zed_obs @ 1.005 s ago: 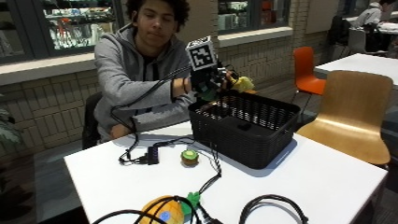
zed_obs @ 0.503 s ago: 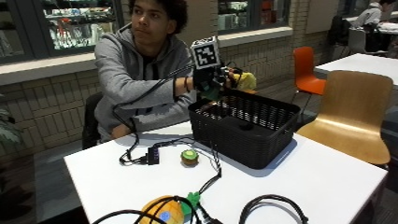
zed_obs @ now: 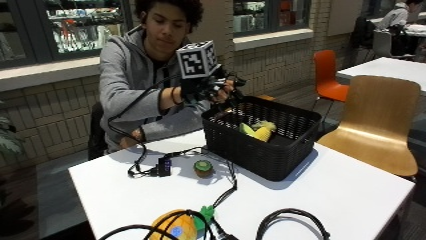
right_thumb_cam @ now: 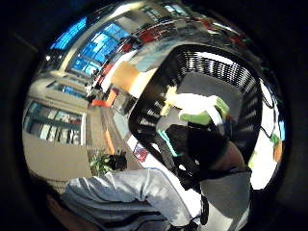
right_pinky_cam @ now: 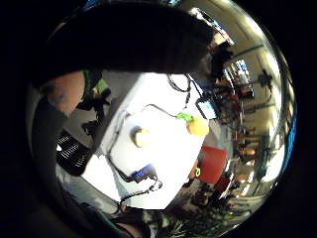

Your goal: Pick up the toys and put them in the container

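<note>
My gloved right hand (zed_obs: 214, 89) hovers above the back left corner of the black wicker basket (zed_obs: 279, 150), fingers spread and holding nothing. A yellow and green corn toy (zed_obs: 257, 131) lies inside the basket; the thumb side palm view shows the toy (right_thumb_cam: 195, 109) on the basket floor below my fingers (right_thumb_cam: 192, 139). A small kiwi toy (zed_obs: 204, 168) stands on the white table (zed_obs: 346, 190) left of the basket. An orange and yellow plush toy (zed_obs: 174, 225) with a green tuft lies at the table's front edge. The little finger side view shows the kiwi toy (right_pinky_cam: 140, 136) and the plush toy (right_pinky_cam: 198, 126).
Black cables (zed_obs: 229, 187) run across the table between the toys, with a small black box (zed_obs: 164, 165) beside the kiwi toy. The person's bare left hand (zed_obs: 135, 135) rests at the table's back edge. A wooden chair (zed_obs: 376, 120) stands to the right of the table.
The yellow toy that my hand held above the basket's rim a second ago now lies in the basket. My fingers have let go and spread.
</note>
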Available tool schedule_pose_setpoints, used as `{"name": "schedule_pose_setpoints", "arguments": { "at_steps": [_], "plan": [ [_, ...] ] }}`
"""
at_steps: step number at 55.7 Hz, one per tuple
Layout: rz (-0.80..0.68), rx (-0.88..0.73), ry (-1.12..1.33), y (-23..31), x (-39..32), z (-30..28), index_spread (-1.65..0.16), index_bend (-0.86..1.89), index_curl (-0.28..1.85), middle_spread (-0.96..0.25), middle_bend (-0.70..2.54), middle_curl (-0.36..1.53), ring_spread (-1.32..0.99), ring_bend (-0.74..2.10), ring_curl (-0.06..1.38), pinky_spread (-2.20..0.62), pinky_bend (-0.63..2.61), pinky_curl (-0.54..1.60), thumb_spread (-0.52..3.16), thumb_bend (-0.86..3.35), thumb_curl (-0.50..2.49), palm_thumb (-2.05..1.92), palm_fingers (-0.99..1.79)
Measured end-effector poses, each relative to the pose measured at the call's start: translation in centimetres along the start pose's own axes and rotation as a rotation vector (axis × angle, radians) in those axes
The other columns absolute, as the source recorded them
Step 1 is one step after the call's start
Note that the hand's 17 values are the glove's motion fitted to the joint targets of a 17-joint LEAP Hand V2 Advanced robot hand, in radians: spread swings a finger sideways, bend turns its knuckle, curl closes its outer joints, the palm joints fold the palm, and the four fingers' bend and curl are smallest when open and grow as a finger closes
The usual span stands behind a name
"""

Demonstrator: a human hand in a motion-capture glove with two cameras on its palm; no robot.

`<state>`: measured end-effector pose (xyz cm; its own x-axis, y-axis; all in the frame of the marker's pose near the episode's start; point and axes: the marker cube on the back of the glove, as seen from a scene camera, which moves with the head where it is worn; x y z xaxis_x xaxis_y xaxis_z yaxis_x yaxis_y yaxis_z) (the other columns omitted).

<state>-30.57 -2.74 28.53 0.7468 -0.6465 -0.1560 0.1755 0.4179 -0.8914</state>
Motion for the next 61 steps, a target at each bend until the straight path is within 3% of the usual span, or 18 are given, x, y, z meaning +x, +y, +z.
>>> {"name": "schedule_pose_setpoints", "arguments": {
  "at_steps": [7, 13, 20, 36, 41, 50, 61],
  "plan": [
    [0.209, 0.039, -0.045, 1.8, 9.2, -0.3, -0.29, 0.14, 0.14, -0.02, 0.27, 0.69, -0.14, 1.01, 0.32, -0.08, 1.35, 0.36, 1.32, -0.02, 0.44, -0.02, -0.03],
    [0.297, -0.025, -0.141, 3.8, 14.0, 1.9, -0.29, 0.15, 0.16, -0.01, 0.3, 0.67, -0.14, 1.02, 0.32, -0.07, 1.3, 0.34, 1.34, -0.01, 0.41, 0.0, 0.03],
    [0.276, -0.148, -0.233, 6.2, 13.9, 7.3, -0.29, 0.14, 0.18, 0.0, 0.3, 0.65, -0.14, 1.02, 0.32, -0.06, 1.29, 0.34, 1.36, 0.0, 0.39, 0.03, 0.0],
    [0.304, -0.401, 0.044, 6.3, 12.0, 14.7, -0.29, 0.19, 0.21, 0.0, 0.3, 0.61, -0.16, 1.04, 0.32, -0.04, 1.22, 0.32, 1.36, 0.02, 0.38, 0.16, 0.03],
    [0.308, -0.366, 0.075, 6.0, 12.4, 15.2, -0.29, 0.41, 0.29, 0.0, 0.26, 0.59, -0.16, 0.85, 0.28, -0.03, 1.15, 0.31, 1.34, 0.01, 0.37, 0.18, -0.01],
    [0.268, -0.286, 0.05, 5.9, 11.8, 15.7, -0.25, 1.07, 0.5, 0.01, 0.17, 0.54, -0.13, 0.46, 0.17, -0.02, 0.94, 0.26, 1.42, 0.12, 0.4, 0.4, 0.03],
    [0.218, -0.087, 0.09, 4.3, 11.0, 11.0, -0.18, 1.28, 0.59, -0.05, 0.32, 0.57, -0.14, 0.32, 0.15, -0.01, 0.66, 0.2, 1.44, 0.18, 0.41, 0.55, 0.09]
  ]
}}
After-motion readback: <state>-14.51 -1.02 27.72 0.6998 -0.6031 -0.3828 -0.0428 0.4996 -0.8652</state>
